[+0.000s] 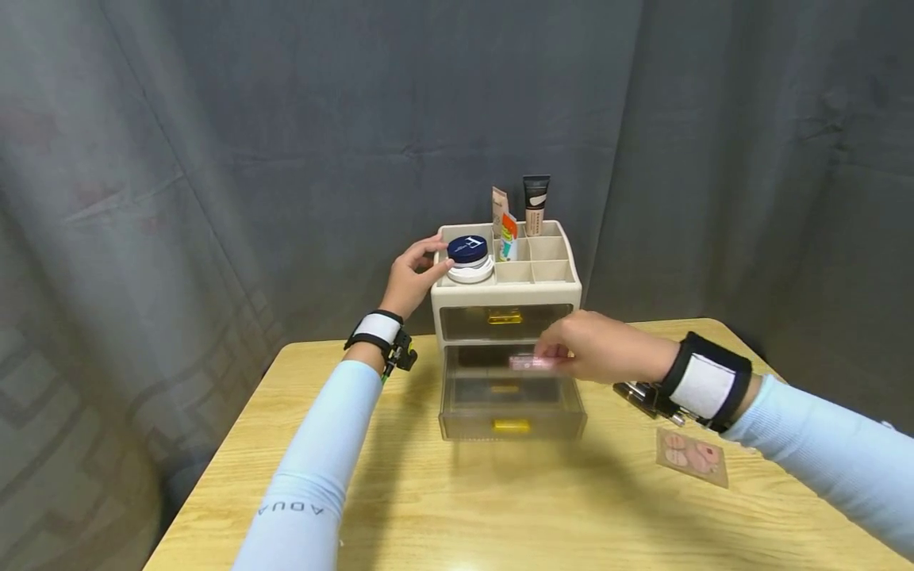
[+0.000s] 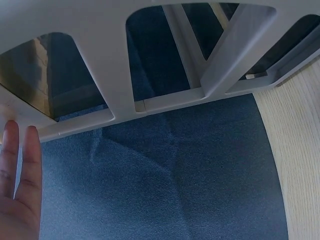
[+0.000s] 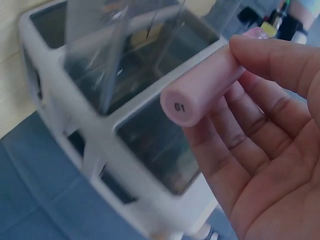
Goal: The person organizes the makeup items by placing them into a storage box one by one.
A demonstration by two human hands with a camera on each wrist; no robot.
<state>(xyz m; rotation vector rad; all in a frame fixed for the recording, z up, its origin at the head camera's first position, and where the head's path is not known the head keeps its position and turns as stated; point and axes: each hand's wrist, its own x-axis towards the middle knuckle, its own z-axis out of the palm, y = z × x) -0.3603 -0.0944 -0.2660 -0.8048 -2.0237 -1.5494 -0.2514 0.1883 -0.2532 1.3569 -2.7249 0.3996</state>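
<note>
My right hand (image 1: 589,346) pinches a pink cylindrical cosmetic tube (image 3: 205,85) between thumb and fingers. Its flat end reads 01 in the right wrist view. The tube hangs over a see-through drawer (image 1: 512,412) with a yellow handle, pulled out from a cream cosmetics organizer (image 1: 507,292). At the organizer's upper left edge rests my left hand (image 1: 414,276), thumb beside a dark-blue-lidded jar (image 1: 467,250). Two straight fingers (image 2: 31,165) of that hand lie along the organizer's side in the left wrist view. The closed top drawer (image 1: 467,323) sits above the pulled-out one.
A black-capped tube (image 1: 535,206), a beige tube (image 1: 499,208) and a small colourful packet (image 1: 508,238) stand in the organizer's top compartments. A flat pink palette (image 1: 691,457) lies on the wooden table (image 1: 457,507) to the right. Behind hangs a grey curtain (image 1: 321,159).
</note>
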